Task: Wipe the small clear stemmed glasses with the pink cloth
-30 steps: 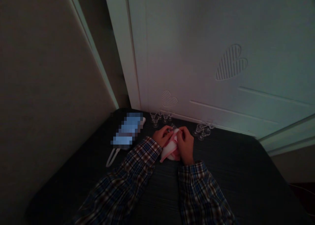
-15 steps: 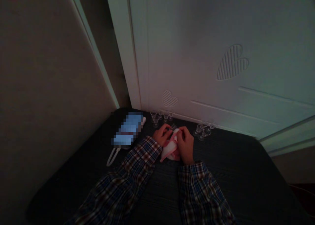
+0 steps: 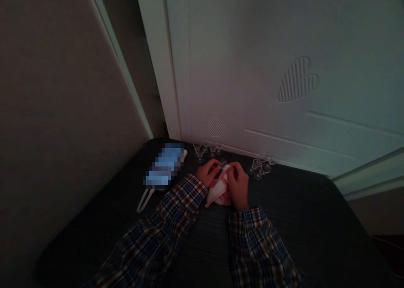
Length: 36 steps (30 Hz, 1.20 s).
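Note:
My left hand [image 3: 208,173] is closed around a small clear glass [image 3: 223,162], of which only part shows above the fingers. Pinched in my right hand [image 3: 239,185] is a pink and white cloth [image 3: 217,191], its upper end bunched against the glass. The rest of the cloth hangs down between both hands to the dark table. Just beyond my left hand stand several small stemmed glasses [image 3: 199,153]. Another cluster of small stemmed glasses [image 3: 261,168] is to the right of my right hand.
A phone [image 3: 164,166] with a blurred lit screen and a white strap [image 3: 144,200] lies at the left on the dark table [image 3: 315,220]. A white panel [image 3: 252,90] with raised hearts rises along the back edge. A wall [image 3: 63,111] borders the left side.

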Each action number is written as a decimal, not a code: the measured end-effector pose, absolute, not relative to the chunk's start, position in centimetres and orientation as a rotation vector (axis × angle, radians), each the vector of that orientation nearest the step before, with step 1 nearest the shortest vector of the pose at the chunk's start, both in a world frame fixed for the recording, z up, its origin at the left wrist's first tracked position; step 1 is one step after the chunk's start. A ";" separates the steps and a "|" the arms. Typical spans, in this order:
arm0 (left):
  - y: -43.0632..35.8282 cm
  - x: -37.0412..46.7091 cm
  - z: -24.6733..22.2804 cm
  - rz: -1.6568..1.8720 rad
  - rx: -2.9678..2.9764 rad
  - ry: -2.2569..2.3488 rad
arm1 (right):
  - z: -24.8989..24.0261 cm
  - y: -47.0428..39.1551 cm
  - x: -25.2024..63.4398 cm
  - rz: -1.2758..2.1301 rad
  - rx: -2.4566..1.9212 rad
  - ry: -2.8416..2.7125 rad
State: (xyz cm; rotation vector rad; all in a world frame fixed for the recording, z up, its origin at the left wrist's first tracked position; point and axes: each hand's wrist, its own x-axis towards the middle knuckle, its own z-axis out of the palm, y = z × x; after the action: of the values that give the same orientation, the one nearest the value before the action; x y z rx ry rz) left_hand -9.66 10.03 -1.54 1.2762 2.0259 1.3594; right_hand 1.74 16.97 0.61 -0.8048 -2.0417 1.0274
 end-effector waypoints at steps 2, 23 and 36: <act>10.0 -9.6 -1.6 1.355 1.270 2.032 | 0.5 17.0 1.7 1.024 -0.809 -2.046; 10.0 -9.6 -1.5 1.368 1.247 1.994 | 0.5 16.9 1.7 1.037 -0.825 -2.024; 10.0 -9.5 -1.3 1.333 1.237 2.034 | 0.0 17.3 1.6 1.039 -0.840 -2.055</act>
State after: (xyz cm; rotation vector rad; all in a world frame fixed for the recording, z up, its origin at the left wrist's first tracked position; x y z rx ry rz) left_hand -9.50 9.97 -1.28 1.2366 2.0340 1.3328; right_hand 1.60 17.31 -0.01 -0.8395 -2.0552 1.0391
